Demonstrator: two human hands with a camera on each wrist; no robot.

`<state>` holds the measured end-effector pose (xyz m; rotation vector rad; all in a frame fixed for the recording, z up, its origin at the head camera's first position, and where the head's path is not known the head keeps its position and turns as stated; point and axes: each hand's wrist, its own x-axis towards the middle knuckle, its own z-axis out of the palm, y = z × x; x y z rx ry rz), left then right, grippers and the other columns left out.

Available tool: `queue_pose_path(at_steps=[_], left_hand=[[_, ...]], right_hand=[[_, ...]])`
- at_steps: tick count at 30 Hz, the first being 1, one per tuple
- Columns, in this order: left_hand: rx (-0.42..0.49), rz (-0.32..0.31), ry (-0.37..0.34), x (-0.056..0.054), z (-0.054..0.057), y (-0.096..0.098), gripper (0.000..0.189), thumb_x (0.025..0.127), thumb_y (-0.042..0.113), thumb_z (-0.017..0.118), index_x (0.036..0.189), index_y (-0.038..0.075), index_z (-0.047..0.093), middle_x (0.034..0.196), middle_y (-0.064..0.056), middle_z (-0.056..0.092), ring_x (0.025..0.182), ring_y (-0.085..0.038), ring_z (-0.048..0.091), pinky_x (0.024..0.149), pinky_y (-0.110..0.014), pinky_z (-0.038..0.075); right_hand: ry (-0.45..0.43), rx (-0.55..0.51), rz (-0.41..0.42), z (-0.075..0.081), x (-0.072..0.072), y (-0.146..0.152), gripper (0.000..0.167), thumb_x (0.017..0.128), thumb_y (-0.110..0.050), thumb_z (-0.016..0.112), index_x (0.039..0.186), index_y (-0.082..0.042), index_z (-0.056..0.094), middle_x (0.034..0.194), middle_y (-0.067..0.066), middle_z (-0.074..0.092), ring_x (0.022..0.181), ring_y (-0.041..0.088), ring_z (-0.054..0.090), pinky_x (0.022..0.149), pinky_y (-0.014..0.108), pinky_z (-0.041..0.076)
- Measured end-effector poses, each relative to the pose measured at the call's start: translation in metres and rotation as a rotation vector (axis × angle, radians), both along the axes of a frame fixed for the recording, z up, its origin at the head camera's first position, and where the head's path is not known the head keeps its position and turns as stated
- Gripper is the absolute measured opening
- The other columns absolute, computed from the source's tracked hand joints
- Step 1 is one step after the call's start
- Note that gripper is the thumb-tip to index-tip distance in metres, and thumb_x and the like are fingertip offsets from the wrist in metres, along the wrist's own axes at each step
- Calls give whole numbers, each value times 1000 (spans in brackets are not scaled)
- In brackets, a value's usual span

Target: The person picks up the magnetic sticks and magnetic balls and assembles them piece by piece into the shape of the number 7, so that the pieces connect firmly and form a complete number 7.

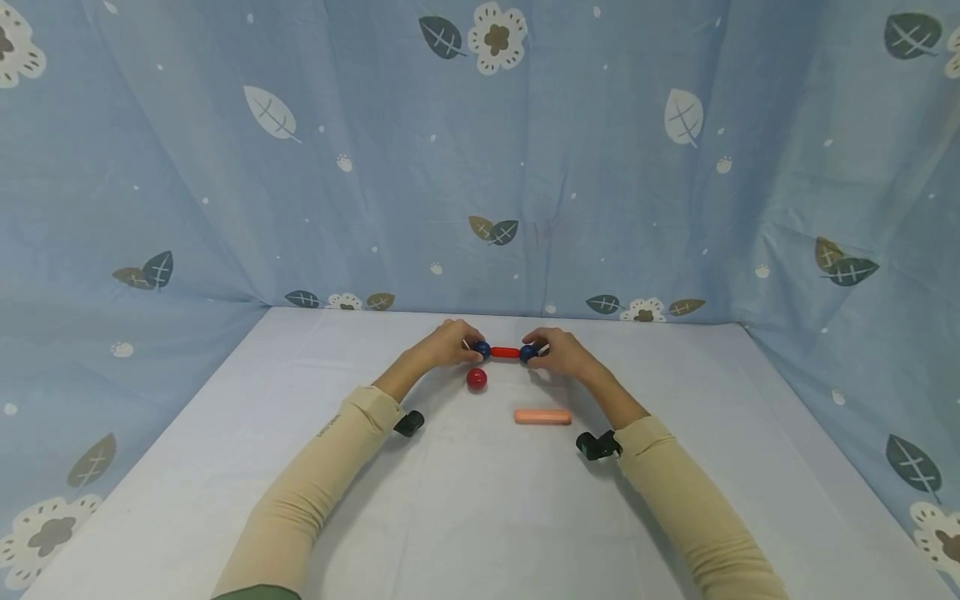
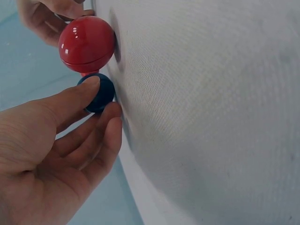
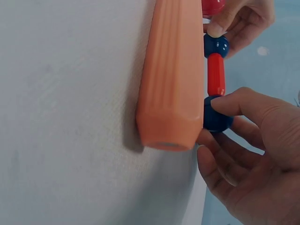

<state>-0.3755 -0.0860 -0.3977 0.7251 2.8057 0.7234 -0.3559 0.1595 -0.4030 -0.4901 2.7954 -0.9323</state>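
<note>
A short red rod (image 1: pixel 505 352) joins two dark blue balls near the back of the white table. My left hand (image 1: pixel 450 343) pinches the left blue ball (image 2: pixel 104 96) between thumb and fingers. At the other end, the right hand (image 3: pixel 253 140) grips the right blue ball (image 3: pixel 216 118), its thumb on top. A loose red ball (image 1: pixel 476 379) rests on the cloth just in front of the left blue ball. Closer to me lies an orange ribbed rod (image 1: pixel 542 416), which neither hand touches; it looms large in the right wrist view.
A white cloth covers the table (image 1: pixel 480 517). Behind it and at both sides hangs a blue curtain (image 1: pixel 600 167) with leaf and flower prints. Dark wrist cameras jut inward from the left cuff and the right cuff (image 1: pixel 598 446).
</note>
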Motion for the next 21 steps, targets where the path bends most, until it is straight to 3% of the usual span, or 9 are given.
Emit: queue_pose_path(at_steps=[14, 21], left_hand=[[-5, 0, -8, -1, 0, 0, 40, 88, 16, 73, 126, 6, 66, 116, -9, 72, 106, -20, 67, 96, -34, 54], [-3, -23, 8, -2, 0, -1, 39, 88, 16, 73, 125, 5, 66, 115, -10, 72, 106, -20, 67, 95, -33, 54]], right_hand=[[-29, 73, 35, 12, 15, 13, 50, 91, -18, 69, 135, -1, 55, 121, 18, 66, 112, 30, 62, 96, 43, 52], [12, 91, 51, 14, 27, 27, 51, 91, -19, 69, 134, 2, 55, 116, 18, 68, 104, 29, 66, 88, 40, 56]])
